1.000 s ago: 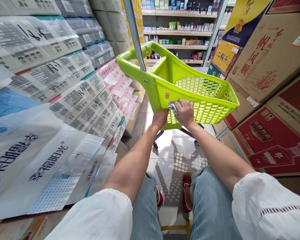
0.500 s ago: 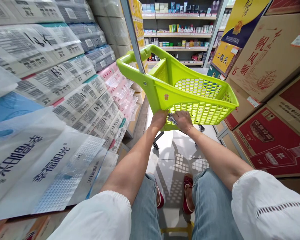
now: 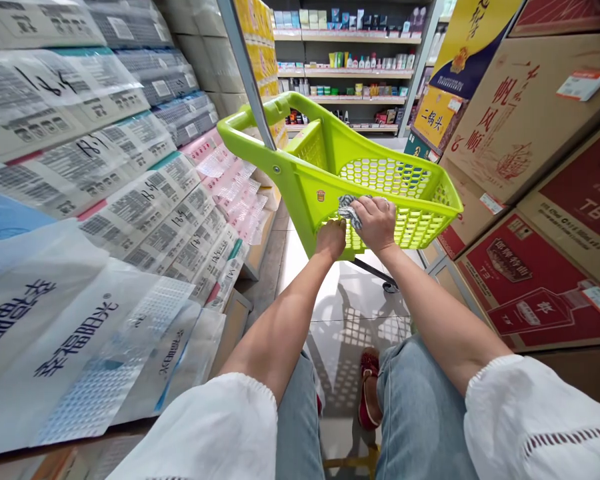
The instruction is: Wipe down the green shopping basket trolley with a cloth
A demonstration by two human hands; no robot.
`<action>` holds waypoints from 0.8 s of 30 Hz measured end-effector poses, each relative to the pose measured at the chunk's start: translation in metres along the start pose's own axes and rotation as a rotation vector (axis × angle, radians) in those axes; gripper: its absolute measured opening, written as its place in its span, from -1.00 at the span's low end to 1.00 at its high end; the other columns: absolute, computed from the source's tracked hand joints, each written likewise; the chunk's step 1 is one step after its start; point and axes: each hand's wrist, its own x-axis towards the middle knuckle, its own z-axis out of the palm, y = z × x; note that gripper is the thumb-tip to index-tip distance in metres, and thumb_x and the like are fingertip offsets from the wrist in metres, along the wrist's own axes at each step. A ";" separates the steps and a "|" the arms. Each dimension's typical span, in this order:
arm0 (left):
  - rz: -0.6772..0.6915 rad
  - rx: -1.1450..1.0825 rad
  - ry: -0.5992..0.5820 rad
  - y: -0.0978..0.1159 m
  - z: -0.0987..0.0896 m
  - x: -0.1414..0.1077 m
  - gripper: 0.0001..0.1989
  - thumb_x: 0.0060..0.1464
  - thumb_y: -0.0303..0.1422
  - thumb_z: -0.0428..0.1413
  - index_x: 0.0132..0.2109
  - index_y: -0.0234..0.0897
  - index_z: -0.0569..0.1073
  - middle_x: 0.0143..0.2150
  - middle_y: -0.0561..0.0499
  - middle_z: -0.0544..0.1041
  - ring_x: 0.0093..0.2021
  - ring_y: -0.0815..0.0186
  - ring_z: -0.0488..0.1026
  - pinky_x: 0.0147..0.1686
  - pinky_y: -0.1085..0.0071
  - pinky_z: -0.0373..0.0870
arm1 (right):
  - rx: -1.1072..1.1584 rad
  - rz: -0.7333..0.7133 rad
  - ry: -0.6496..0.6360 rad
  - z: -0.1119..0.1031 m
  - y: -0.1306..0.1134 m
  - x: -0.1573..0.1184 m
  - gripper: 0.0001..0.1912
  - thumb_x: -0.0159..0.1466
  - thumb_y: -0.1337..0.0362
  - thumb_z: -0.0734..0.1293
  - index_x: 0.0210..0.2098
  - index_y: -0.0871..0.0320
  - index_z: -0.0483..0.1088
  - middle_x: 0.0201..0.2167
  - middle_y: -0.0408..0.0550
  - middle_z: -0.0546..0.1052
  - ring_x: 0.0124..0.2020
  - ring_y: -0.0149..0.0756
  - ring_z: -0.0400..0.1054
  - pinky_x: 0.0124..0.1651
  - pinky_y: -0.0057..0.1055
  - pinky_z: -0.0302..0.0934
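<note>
Looks out from the person's head, forward and steeply down, in a single wide view. Passes closely over the white sleeves [image 3: 215, 427] and jeans [image 3: 415, 400] at the bottom edge, then on to the left hand [image 3: 331, 240], right hand [image 3: 377, 223] and green cart [image 3: 300, 193] around the middle. Faces along the floor [image 3: 325, 293] toward farther shelves [image 3: 360, 40], between packs [image 3: 125, 200] near at left and cartons [image 3: 530, 120] at right.

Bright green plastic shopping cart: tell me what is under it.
Under the cart: pale tiled floor, a dark metal bar and one black wheel. The cart itself and the bare left arm hide the rest.
</note>
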 end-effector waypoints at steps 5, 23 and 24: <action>-0.031 -0.034 -0.009 -0.005 0.001 0.008 -0.66 0.23 -0.51 -0.14 -0.06 -0.37 0.50 -0.08 -0.23 0.54 -0.04 0.14 0.44 -0.03 0.30 0.32 | -0.002 -0.050 -0.131 0.021 0.006 -0.023 -0.62 0.36 0.19 0.13 0.09 0.06 0.39 0.09 0.07 0.45 0.02 -0.04 0.17 0.02 -0.13 -0.06; -0.001 -0.065 0.012 -0.018 -0.009 -0.002 -0.65 0.28 -0.39 -0.16 -0.05 -0.33 0.51 -0.08 -0.17 0.55 -0.05 0.18 0.43 -0.06 0.34 0.31 | -0.040 -0.002 -0.117 0.004 0.003 -0.004 -0.62 0.38 0.24 0.10 0.12 0.06 0.34 0.09 0.12 0.36 -0.04 -0.05 0.17 0.00 -0.16 0.03; -0.012 -0.075 0.017 -0.019 -0.008 -0.002 -0.64 0.28 -0.37 -0.16 -0.05 -0.34 0.51 -0.08 -0.17 0.56 -0.06 0.19 0.43 -0.07 0.35 0.32 | -0.047 0.021 -0.085 0.002 0.003 0.000 -0.62 0.38 0.23 0.10 0.13 0.05 0.34 0.10 0.11 0.35 -0.03 -0.04 0.16 0.00 -0.15 0.02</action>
